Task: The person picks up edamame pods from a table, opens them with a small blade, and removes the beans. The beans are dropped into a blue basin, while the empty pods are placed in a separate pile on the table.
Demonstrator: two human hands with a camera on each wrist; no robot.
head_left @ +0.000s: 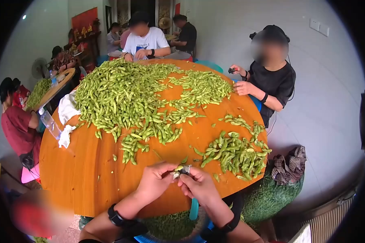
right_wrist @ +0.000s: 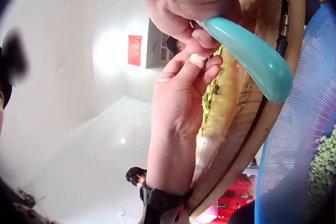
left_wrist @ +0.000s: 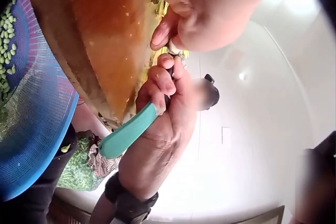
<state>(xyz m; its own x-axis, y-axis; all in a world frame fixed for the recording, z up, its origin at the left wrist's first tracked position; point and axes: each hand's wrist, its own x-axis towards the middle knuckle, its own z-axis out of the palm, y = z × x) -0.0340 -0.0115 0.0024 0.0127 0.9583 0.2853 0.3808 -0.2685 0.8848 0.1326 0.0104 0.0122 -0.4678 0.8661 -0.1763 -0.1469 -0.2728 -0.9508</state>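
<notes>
At the near edge of the table, my left hand (head_left: 155, 181) and right hand (head_left: 200, 185) meet with fingertips together. The left thumb and fingers pinch a green soybean pod (head_left: 179, 167). My right hand grips a tool with a smooth, curved turquoise handle (right_wrist: 254, 56); its handle (left_wrist: 128, 132) sticks out below the palm in the left wrist view. The tool's working end is hidden among the fingers, so I cannot tell its kind. White wrapping (right_wrist: 197, 60) covers a left fingertip. Loose pods (head_left: 235, 156) lie in a heap to the right of my hands.
A large pod heap (head_left: 117, 93) covers the far left of the wooden table (head_left: 77, 178). Under its near edge stands a blue mesh basket (left_wrist: 47, 129) with shelled beans. A bottle (head_left: 50, 122) lies at left. A person (head_left: 271, 77) sits at right, beside a full green sack (head_left: 273, 198).
</notes>
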